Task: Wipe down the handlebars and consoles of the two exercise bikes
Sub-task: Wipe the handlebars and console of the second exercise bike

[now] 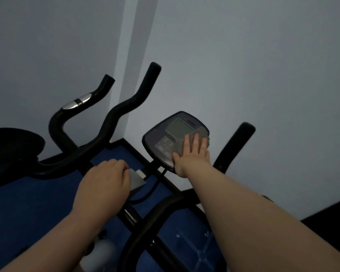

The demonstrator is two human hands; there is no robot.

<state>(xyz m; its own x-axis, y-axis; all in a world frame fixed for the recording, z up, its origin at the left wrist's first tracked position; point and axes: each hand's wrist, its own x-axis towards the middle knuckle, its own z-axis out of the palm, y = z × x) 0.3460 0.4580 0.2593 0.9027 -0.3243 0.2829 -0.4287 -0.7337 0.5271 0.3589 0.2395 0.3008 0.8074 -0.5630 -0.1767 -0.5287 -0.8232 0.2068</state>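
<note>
The near bike's console (170, 139), a dark panel with a grey screen, tilts up at centre right. A grey cloth (202, 132) lies on its right side, and my right hand (192, 154) presses it flat with straight fingers. My left hand (106, 179) curls over the near bike's black handlebar (126, 107) at its centre bar, next to a grey bracket (137, 179). The bar's right horn (237, 142) rises beyond my right hand. At left is the second bike's handlebar (57, 122), with a chrome sensor patch (78, 102).
A black rounded part (12, 148) of the second bike fills the far left. Blue floor matting (31, 209) lies under both bikes. A grey wall (243, 55) stands close behind the console. A white rounded part (101, 254) shows at the bottom.
</note>
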